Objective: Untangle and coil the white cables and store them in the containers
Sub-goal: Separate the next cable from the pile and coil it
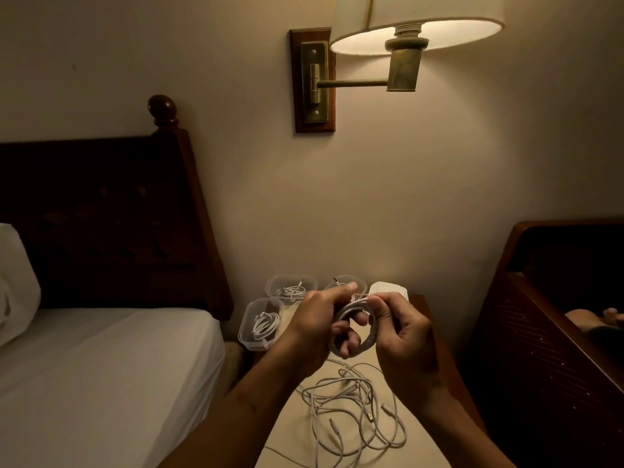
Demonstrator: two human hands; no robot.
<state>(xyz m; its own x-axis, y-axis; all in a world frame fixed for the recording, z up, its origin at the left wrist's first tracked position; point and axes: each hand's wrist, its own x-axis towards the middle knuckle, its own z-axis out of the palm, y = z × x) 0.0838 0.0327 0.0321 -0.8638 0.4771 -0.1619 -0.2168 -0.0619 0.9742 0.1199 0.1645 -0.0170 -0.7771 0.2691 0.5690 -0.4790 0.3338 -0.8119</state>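
Left hand point(314, 319) grips coiled cable point(351, 305); right hand point(405, 336) too.

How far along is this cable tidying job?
Roughly midway, I'd say. Done: the far container and the near container each hold a coiled cable. In hand: the left hand and the right hand grip a coil between them. Left: a tangle of white cables lies loose on the table.
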